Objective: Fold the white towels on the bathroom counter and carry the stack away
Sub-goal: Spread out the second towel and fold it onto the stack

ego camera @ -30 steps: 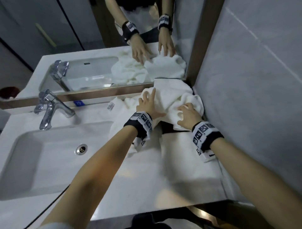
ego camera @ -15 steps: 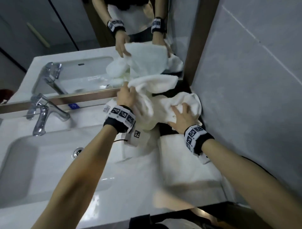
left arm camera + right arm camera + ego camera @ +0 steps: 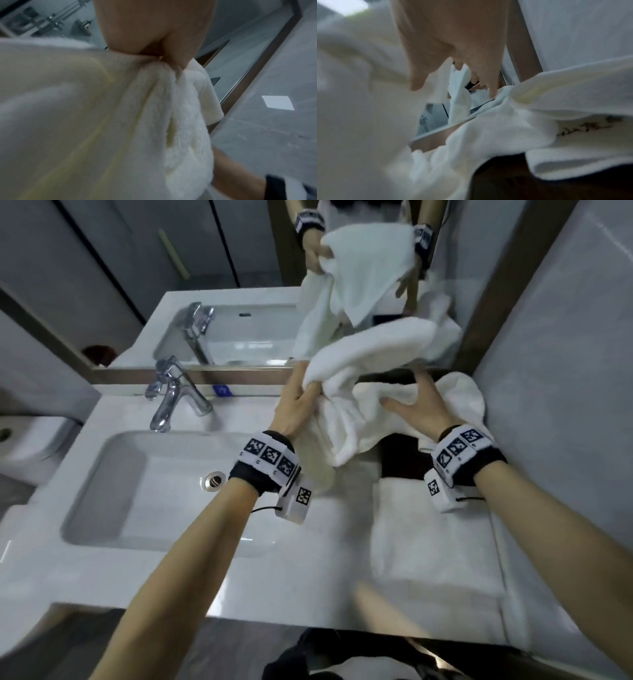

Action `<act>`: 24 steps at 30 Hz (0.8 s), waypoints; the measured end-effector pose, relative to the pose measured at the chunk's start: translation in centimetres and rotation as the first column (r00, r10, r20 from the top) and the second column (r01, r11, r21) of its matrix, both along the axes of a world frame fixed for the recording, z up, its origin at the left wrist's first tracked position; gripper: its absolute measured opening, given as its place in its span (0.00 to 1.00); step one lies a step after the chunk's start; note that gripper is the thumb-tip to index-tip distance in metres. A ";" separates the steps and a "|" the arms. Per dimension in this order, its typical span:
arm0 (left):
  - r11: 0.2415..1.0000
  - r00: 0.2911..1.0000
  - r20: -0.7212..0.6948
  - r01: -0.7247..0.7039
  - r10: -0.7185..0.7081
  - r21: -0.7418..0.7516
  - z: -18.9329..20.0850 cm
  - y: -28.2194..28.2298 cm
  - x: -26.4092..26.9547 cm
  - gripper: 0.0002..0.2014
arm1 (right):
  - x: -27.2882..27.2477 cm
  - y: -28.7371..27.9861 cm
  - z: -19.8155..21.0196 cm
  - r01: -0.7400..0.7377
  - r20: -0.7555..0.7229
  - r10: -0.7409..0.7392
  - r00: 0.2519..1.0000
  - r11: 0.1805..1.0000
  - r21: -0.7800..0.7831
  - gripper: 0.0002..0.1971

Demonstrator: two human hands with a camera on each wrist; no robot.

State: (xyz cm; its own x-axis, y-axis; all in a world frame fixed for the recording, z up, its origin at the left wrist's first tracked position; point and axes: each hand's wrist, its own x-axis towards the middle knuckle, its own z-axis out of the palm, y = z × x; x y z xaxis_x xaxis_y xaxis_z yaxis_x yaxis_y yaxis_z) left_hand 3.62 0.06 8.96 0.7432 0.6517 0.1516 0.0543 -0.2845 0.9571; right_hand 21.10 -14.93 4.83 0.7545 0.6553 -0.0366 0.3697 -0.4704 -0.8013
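A white towel hangs lifted above the back right of the counter, and my left hand grips its bunched edge. The left wrist view shows my fingers pinching the towel. My right hand lies with spread fingers on the crumpled towel pile by the wall. In the right wrist view its fingers are stretched out over the towels. A folded white towel lies flat on the counter's right side, in front of the pile.
The sink basin and chrome faucet fill the left of the counter. A mirror runs along the back. A grey tiled wall closes the right side. A dark object sits under the pile's front edge.
My left hand has taken hold of a towel from the pile and raised it up and to the left. My right hand has stayed on the pile, fingers spreading.
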 end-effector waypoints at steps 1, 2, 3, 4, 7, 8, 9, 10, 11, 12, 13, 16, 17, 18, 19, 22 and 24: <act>0.999 0.999 -0.030 0.039 -0.040 -0.018 -1.3 -0.6 -0.5 0.14 | -0.6 0.1 0.1 -0.019 -0.096 0.029 0.995 0.995 0.099 0.41; 0.996 0.994 -0.063 0.084 -0.086 -0.042 -2.5 -1.2 -1.1 0.13 | -1.0 0.0 0.1 -0.027 -0.163 0.056 0.985 0.985 0.172 0.40; 0.989 0.985 -0.104 0.132 -0.138 -0.064 -3.7 -1.8 -1.7 0.12 | -1.3 -0.2 0.0 -0.025 -0.203 0.073 0.976 0.973 0.230 0.37; 0.979 0.968 -0.158 0.186 -0.197 -0.081 -4.9 -2.3 -2.4 0.13 | -1.5 -0.5 0.0 -0.022 -0.221 0.086 0.972 0.960 0.278 0.32; 0.918 0.835 -0.382 0.373 -0.396 -0.137 -7.6 -3.3 -4.7 0.22 | -1.7 -1.2 -0.2 -0.047 -0.226 0.120 0.967 0.951 0.306 0.15; 0.891 0.774 -0.449 0.427 -0.447 -0.151 -8.2 -3.6 -5.3 0.26 | -1.7 -1.4 -0.4 -0.069 -0.250 0.144 0.957 0.955 0.287 0.09; 0.869 0.724 -0.494 0.468 -0.482 -0.162 -8.7 -3.8 -5.9 0.29 | -1.8 -1.6 -0.6 -0.083 -0.287 0.162 0.944 0.960 0.268 0.07; 0.856 0.698 -0.511 0.483 -0.502 -0.182 -9.0 -3.9 -6.4 0.32 | -1.7 -1.6 -0.9 -0.074 -0.340 0.162 0.927 0.963 0.258 0.07; 0.860 0.701 -0.505 0.465 -0.503 -0.211 -9.1 -3.8 -6.8 0.32 | -1.6 -1.8 -1.1 -0.037 -0.410 0.143 0.901 0.966 0.255 0.06; 0.878 0.734 -0.482 0.408 -0.478 -0.250 -9.1 -3.5 -7.3 0.30 | -1.6 -2.0 -1.2 0.027 -0.479 0.106 0.872 0.965 0.263 0.05; 0.902 0.785 -0.452 0.319 -0.423 -0.289 -9.1 -3.2 -7.7 0.25 | -1.5 -2.2 -1.2 0.116 -0.542 0.050 0.839 0.957 0.267 0.07; 0.968 0.889 -0.449 -0.029 -0.089 -0.250 -9.7 -1.6 -9.2 0.13 | -1.3 -3.3 -1.3 0.349 -0.635 -0.126 0.762 0.906 0.239 0.26; 0.975 0.867 -0.498 -0.136 0.032 -0.174 -10.3 -1.0 -9.8 0.12 | -1.2 -3.6 -1.4 0.376 -0.655 -0.150 0.740 0.900 0.219 0.29; 0.970 0.816 -0.564 -0.222 0.128 -0.101 -11.1 -0.2 -10.3 0.12 | -1.1 -3.8 -1.5 0.382 -0.677 -0.159 0.719 0.904 0.193 0.27; 0.958 0.749 -0.638 -0.280 0.180 -0.058 -11.8 0.4 -10.9 0.13 | -1.0 -3.8 -1.6 0.369 -0.682 -0.173 0.710 0.917 0.151 0.23; 0.948 0.571 -0.813 -0.307 0.117 -0.079 -13.9 1.3 -11.9 0.19 | -0.5 -4.2 -1.4 0.236 -0.471 -0.232 0.851 0.970 -0.052 0.09; 0.947 0.532 -0.846 -0.286 0.029 -0.147 -15.0 1.6 -12.0 0.19 | -0.4 -4.6 -1.4 0.198 -0.321 -0.234 0.918 0.970 -0.141 0.07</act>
